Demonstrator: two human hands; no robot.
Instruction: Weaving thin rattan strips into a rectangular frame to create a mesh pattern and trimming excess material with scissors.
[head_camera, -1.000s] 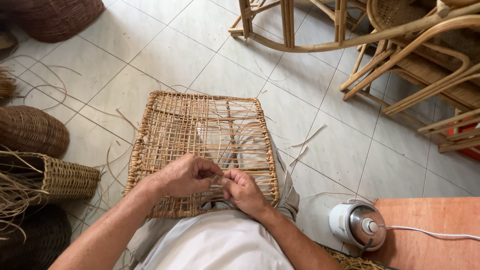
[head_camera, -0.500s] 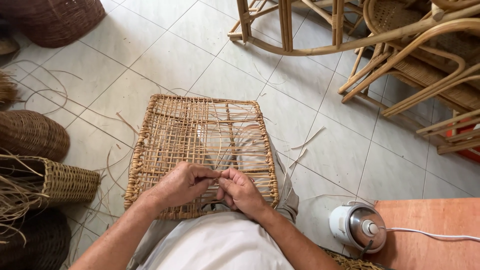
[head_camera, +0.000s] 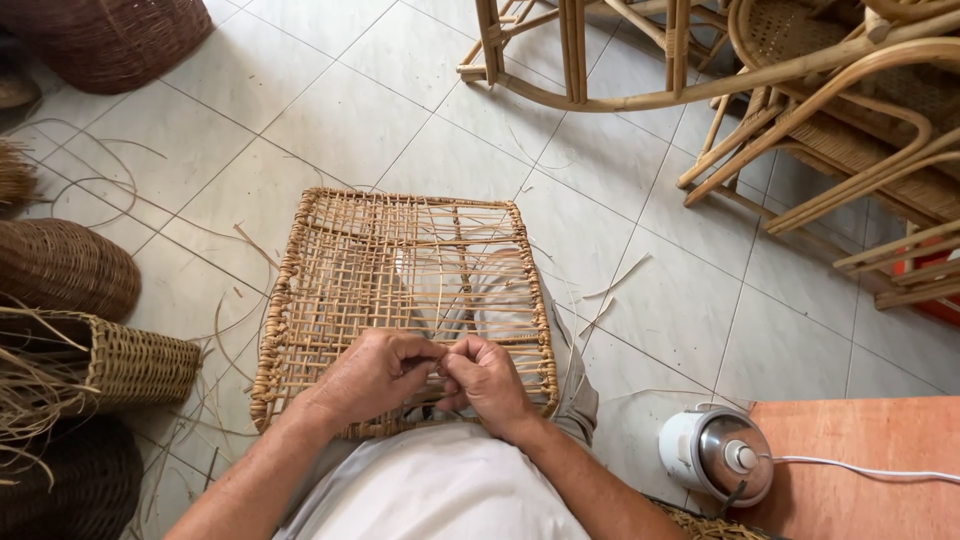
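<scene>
Head view: my left hand (head_camera: 375, 375) and right hand (head_camera: 487, 385) meet, grips pinched together on a strand at the woven panel's (head_camera: 400, 290) near edge.

woven panel (head_camera: 400, 290): rough cane | floor (head_camera: 330, 110): glossy tile | cooker (head_camera: 717, 453): shiny metal

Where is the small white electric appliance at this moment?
In the head view the white appliance stands low on the right, at the edge of an orange board, right of the person's right hand.

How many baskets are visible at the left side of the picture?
4 at least: a dark basket top left, a brown domed basket mid-left, a light woven basket below it, a dark one bottom left. Others may lie out of view.
</scene>
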